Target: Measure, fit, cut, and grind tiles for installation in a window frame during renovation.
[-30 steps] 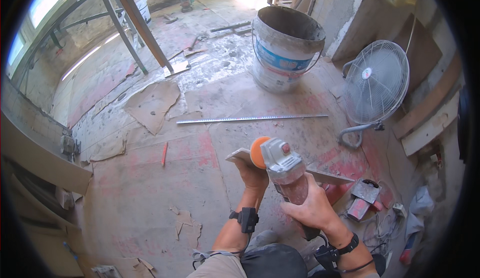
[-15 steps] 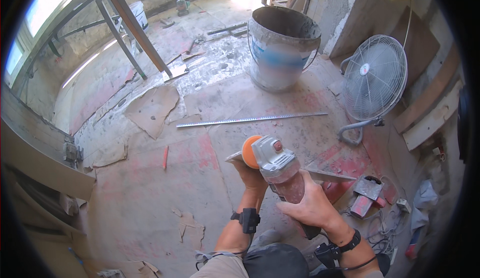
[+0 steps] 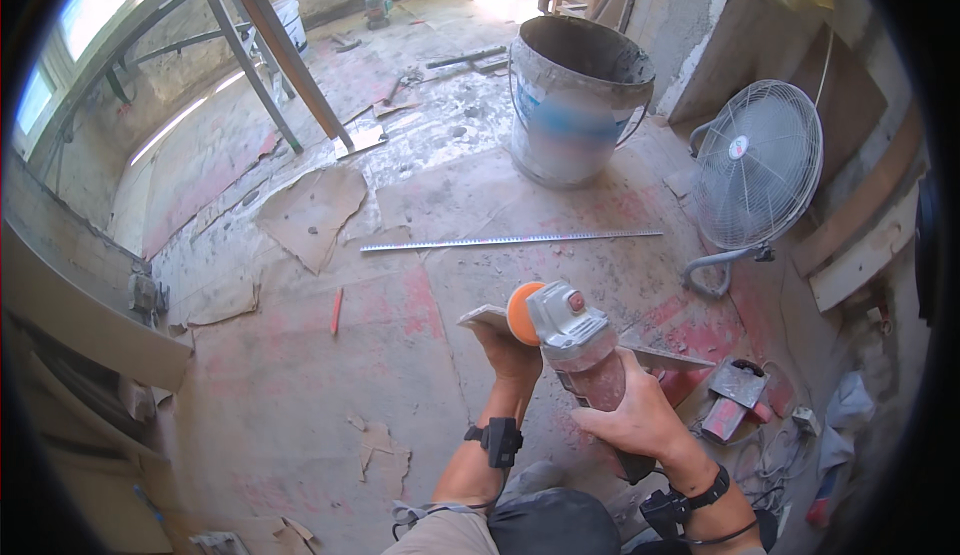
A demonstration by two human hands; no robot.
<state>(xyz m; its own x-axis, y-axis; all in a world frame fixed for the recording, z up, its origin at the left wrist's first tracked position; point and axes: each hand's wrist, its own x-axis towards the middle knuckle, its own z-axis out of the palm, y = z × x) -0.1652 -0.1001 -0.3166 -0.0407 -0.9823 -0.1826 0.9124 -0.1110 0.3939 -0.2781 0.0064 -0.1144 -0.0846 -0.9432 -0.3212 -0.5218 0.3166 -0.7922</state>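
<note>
My right hand (image 3: 640, 410) is wrapped round the dusty red body of an angle grinder (image 3: 597, 375) with a grey metal head. An orange disc (image 3: 523, 313) sits on the grinder's head and faces left. My left hand (image 3: 512, 355) grips a thin, pale tile (image 3: 484, 316) from below, close against the disc. Whether disc and tile touch is hard to see. A flat grey edge (image 3: 668, 358) shows right of the grinder; the grinder hides whether it belongs to the same tile. Both wrists wear black straps with small boxes.
A long measuring strip (image 3: 510, 240) lies across the floor ahead, with a dirty bucket (image 3: 570, 105) beyond it. At right stand a floor fan (image 3: 758, 160) and a red-grey power tool (image 3: 735, 395) among cables. A red marker (image 3: 336, 311) and torn cardboard (image 3: 315, 215) lie to the left.
The grinder and both hands have shifted slightly right and down in the picture. The background has shifted a little the same way. Both grips are unchanged.
</note>
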